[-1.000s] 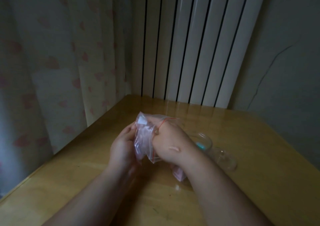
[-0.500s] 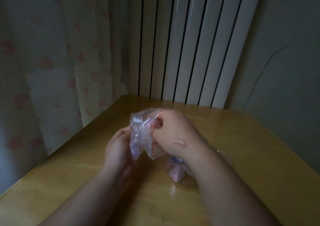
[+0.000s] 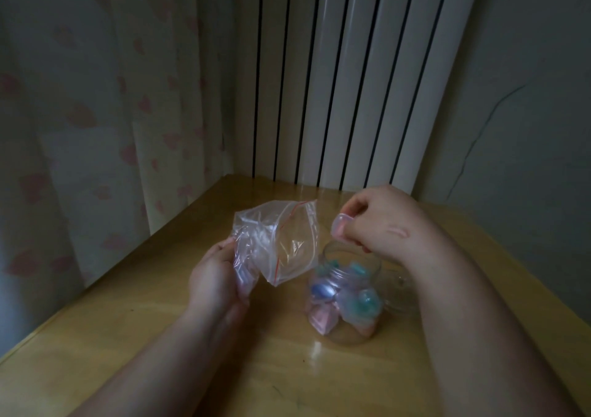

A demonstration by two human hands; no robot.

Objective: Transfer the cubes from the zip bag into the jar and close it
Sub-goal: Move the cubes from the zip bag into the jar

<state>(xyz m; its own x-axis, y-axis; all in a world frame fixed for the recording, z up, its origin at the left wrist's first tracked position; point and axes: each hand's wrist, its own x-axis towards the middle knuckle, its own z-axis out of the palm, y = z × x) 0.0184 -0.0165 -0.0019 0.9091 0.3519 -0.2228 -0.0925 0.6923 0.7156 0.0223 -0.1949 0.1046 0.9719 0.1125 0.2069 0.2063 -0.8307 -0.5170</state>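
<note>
Above the clear lidless jar (image 3: 347, 292), right hand (image 3: 380, 221) fingers pinch a pale pink cube (image 3: 339, 224) (blurred); left hand (image 3: 217, 280) grips the crumpled clear zip bag (image 3: 276, 240).

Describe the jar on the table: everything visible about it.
The jar is a clear, squat container, plastic or glass by its look, with a narrower threaded neck and a wide open mouth; no lid is on it. It stands upright on the wooden table, partly filled with pastel pieces in pink, blue, lilac and teal. The right hand hovers above its mouth holding a pink piece; nothing visibly touches the jar but the table. A clear lid-like disc lies just behind it.
</note>
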